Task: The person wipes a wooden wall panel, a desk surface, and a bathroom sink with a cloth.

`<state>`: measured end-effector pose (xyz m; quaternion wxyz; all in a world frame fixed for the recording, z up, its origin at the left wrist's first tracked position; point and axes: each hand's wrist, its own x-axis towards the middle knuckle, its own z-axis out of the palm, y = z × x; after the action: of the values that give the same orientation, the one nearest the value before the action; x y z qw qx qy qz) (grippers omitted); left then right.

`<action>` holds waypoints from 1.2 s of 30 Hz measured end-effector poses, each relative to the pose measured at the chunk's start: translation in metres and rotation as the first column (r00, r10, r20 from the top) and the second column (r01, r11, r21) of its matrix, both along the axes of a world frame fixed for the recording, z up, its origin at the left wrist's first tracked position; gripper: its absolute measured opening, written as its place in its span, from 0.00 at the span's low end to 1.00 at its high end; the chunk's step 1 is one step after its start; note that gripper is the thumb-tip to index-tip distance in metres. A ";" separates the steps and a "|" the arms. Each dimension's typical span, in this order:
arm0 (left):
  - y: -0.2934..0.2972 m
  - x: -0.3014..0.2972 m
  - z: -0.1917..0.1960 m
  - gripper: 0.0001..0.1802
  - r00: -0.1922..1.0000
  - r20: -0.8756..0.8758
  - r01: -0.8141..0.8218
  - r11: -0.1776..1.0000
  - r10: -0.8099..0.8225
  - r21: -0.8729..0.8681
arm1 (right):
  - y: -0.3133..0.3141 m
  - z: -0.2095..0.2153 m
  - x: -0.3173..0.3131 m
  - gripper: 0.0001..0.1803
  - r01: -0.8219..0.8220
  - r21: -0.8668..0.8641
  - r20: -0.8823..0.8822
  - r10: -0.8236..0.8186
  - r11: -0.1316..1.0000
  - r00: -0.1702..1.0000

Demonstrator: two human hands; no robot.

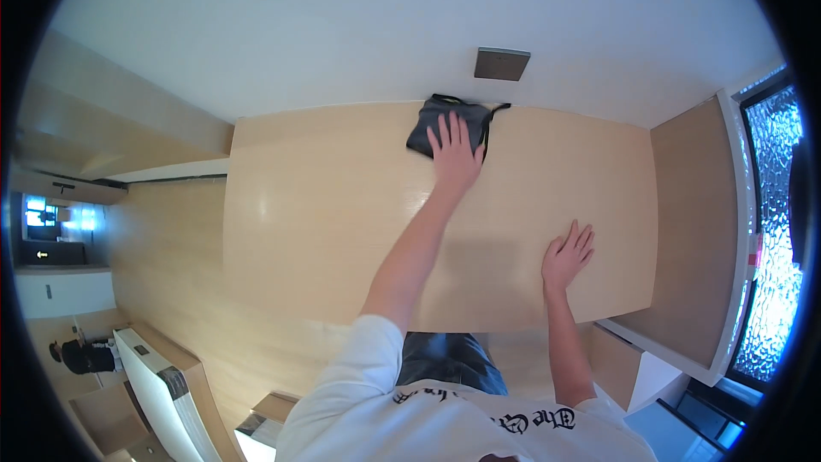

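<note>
A dark grey fabric pouch (pixel 446 116) with black edging and a short black strap lies flat at the far edge of the light wooden tabletop (pixel 325 205), against the wall. My left hand (pixel 456 152) is stretched out over it, palm down, its fingers spread on the fabric and not wrapped round it. The hand covers the pouch's near right part. Farther right and nearer to me, my right hand (pixel 568 262) rests flat on the bare tabletop with its fingers extended and nothing in them.
A dark square plate (pixel 502 64) is fixed to the pale wall above the pouch. A wooden side panel (pixel 693 205) and a bright textured window (pixel 770 231) stand at the right. At the lower left are a white-topped piece of furniture (pixel 167 393) and a distant person (pixel 85 356).
</note>
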<state>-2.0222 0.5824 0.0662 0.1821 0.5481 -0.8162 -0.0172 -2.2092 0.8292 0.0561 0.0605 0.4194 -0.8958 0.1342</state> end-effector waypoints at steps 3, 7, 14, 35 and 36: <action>-0.012 -0.007 0.000 0.40 0.999 0.048 -0.019 0.997 0.015 0.078 | 0.003 0.000 0.000 0.32 0.009 0.061 -0.006 -0.008 0.998 1.000; 0.045 0.012 0.007 0.41 1.000 0.005 -0.024 0.994 0.023 0.102 | 0.000 0.003 0.000 0.31 0.037 0.076 -0.003 -0.037 0.996 0.999; 0.265 0.116 0.039 0.42 0.998 0.062 -0.019 0.926 -0.005 0.376 | 0.003 -0.006 -0.011 0.30 0.021 0.037 -0.022 -0.021 0.999 1.000; -0.052 0.062 0.013 0.50 0.941 -0.110 -0.321 0.947 0.321 0.017 | 0.003 0.011 0.005 0.30 0.015 0.036 0.007 -0.015 0.999 1.000; -0.046 0.061 0.011 0.49 0.931 -0.148 -0.336 0.942 0.334 0.019 | 0.002 0.013 0.003 0.30 0.011 0.032 -0.004 -0.011 0.999 1.000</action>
<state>-1.9617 0.5367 0.0771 0.2450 0.6757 -0.6948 -0.0241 -2.2066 0.8314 0.0687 0.0563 0.4158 -0.8999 0.1189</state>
